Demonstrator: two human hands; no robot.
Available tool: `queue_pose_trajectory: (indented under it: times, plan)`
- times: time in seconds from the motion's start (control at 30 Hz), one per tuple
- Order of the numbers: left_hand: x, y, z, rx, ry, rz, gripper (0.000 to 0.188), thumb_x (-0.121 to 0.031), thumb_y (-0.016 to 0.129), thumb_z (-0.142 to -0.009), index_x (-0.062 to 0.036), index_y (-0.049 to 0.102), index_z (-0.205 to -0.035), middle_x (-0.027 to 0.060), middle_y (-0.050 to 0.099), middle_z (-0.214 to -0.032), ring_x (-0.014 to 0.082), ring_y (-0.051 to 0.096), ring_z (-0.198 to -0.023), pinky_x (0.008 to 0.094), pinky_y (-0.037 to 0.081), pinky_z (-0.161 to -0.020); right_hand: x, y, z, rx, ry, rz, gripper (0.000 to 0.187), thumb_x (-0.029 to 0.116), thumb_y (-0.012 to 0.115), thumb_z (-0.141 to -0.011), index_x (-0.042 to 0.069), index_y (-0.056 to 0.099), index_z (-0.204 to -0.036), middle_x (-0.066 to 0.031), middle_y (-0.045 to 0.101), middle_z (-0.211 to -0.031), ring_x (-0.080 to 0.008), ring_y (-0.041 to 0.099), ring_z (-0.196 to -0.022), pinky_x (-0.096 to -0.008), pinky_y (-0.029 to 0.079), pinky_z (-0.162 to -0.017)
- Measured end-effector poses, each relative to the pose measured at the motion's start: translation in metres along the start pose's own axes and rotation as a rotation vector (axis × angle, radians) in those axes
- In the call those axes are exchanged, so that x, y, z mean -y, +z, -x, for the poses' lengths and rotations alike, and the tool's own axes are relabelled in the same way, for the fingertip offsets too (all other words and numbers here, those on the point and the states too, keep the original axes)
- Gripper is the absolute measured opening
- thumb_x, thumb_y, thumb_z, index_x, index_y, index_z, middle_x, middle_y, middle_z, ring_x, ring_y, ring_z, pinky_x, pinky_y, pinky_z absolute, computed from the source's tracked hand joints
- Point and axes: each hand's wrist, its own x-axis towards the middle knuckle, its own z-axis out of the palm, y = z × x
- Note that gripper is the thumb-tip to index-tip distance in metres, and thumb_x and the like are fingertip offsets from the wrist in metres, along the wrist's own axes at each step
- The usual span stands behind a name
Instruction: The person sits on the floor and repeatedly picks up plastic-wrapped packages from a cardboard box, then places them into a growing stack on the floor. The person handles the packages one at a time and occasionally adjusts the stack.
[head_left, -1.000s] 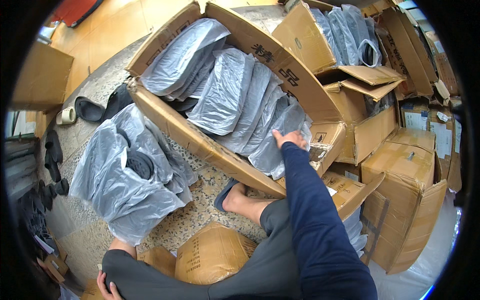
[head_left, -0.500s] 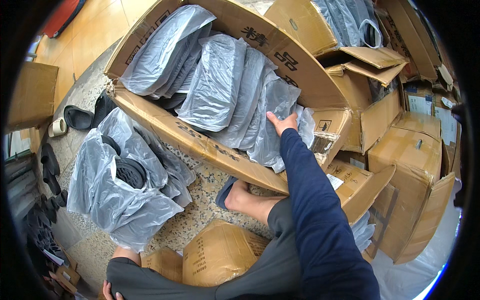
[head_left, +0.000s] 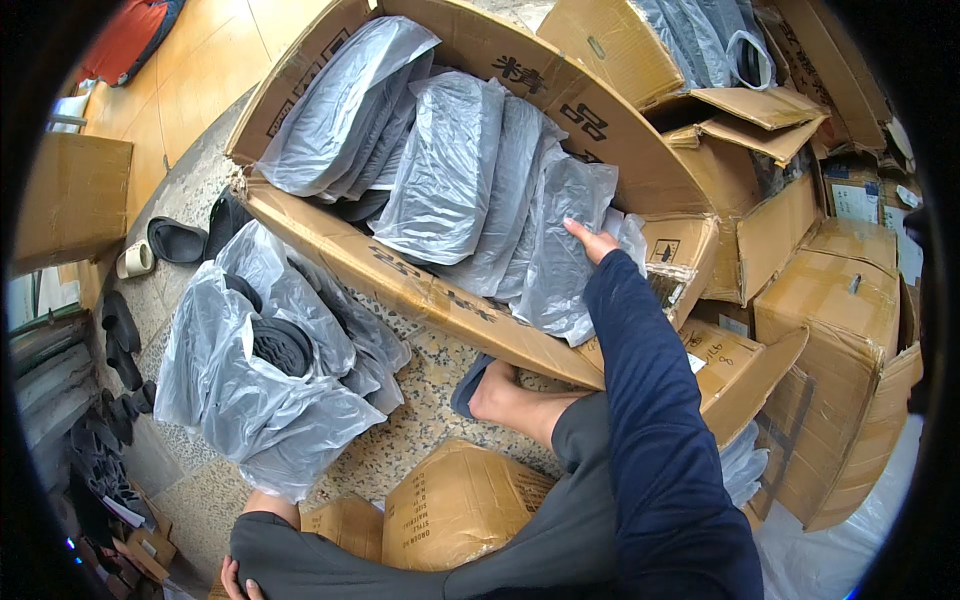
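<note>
My right hand (head_left: pixel 597 243) reaches into a long open cardboard box (head_left: pixel 420 305). Its thumb presses on the near face of a bag of slippers (head_left: pixel 565 240) at the right end of the row; the other fingers are hidden behind it. Several more clear-bagged slippers (head_left: pixel 445 165) stand side by side to its left, grey through the film. Resting on my knee at the lower left, my left hand (head_left: pixel 240 580) shows only its fingers, spread and holding nothing. A heap of bagged black slippers (head_left: pixel 275 370) lies on the floor left of the box, with a ribbed sole showing.
Taped cartons (head_left: pixel 465 505) sit between my legs. Open and taped boxes (head_left: pixel 825 320) crowd the right side, one holding bagged slippers (head_left: pixel 690 40). Loose dark slippers (head_left: pixel 178 240) lie on the speckled floor (head_left: pixel 430 410). Another carton (head_left: pixel 75 200) stands at far left.
The whole view has shifted, so everything sits a little farther right. The bag under my right hand looks smoother and flatter toward me. My left hand stays on the knee.
</note>
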Motion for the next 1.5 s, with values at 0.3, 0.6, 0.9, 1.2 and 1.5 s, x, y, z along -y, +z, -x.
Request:
queue_pose_trajectory:
  times: [0.3, 0.6, 0.9, 1.2, 1.5]
  plan:
    - [0.009, -0.001, 0.002, -0.002, -0.007, 0.020, 0.035, -0.017, 0.057, -0.092, 0.0029, 0.055, -0.121, 0.0164, 0.057, -0.123, 0.0280, 0.051, -0.115, 0.0396, 0.036, -0.103, -0.043, 0.007, -0.034, 0.148, -0.175, -0.516, 0.099, 0.049, 0.075, -0.073, -0.009, 0.033, -0.140, -0.0202, 0.050, -0.134, -0.0287, 0.053, -0.119, -0.0381, 0.042, -0.101]
    - [0.004, -0.002, 0.001, -0.008, -0.031, -0.057, 0.038, -0.022, 0.056, -0.093, 0.0041, 0.055, -0.120, 0.0190, 0.056, -0.126, 0.0303, 0.051, -0.116, 0.0410, 0.035, -0.104, -0.025, 0.009, -0.006, 0.312, 0.055, -0.741, 0.080, 0.056, 0.067, -0.079, 0.003, 0.048, -0.136, -0.0131, 0.058, -0.127, -0.0262, 0.059, -0.110, -0.0402, 0.045, -0.097]
    - [0.003, -0.002, 0.000, -0.001, 0.004, -0.046, 0.036, -0.018, 0.055, -0.092, 0.0043, 0.055, -0.121, 0.0189, 0.057, -0.126, 0.0298, 0.052, -0.115, 0.0414, 0.035, -0.104, 0.005, 0.002, 0.034, 0.369, -0.015, -0.650, 0.066, 0.040, 0.077, -0.074, -0.001, 0.057, -0.122, -0.0143, 0.065, -0.116, -0.0269, 0.064, -0.100, -0.0394, 0.049, -0.092]
    - [0.047, 0.002, 0.001, -0.016, 0.155, -0.040, 0.034, -0.013, 0.054, -0.087, 0.0042, 0.057, -0.116, 0.0191, 0.053, -0.130, 0.0328, 0.048, -0.122, 0.0425, 0.031, -0.107, 0.016, -0.070, 0.057, -0.339, -0.250, -0.060, 0.079, 0.036, 0.084, -0.054, -0.011, 0.060, -0.113, -0.0237, 0.064, -0.113, -0.0337, 0.061, -0.105, -0.0340, 0.045, -0.094]
    - [0.026, 0.001, -0.009, 0.108, 0.231, -0.163, 0.031, -0.014, 0.067, -0.082, 0.0019, 0.062, -0.108, 0.0177, 0.061, -0.119, 0.0307, 0.055, -0.116, 0.0394, 0.038, -0.103, 0.050, -0.195, 0.269, 0.009, -0.677, -0.541, 0.046, 0.022, 0.072, -0.076, -0.007, 0.061, -0.110, -0.0132, 0.066, -0.102, -0.0203, 0.065, -0.088, -0.0338, 0.051, -0.083]
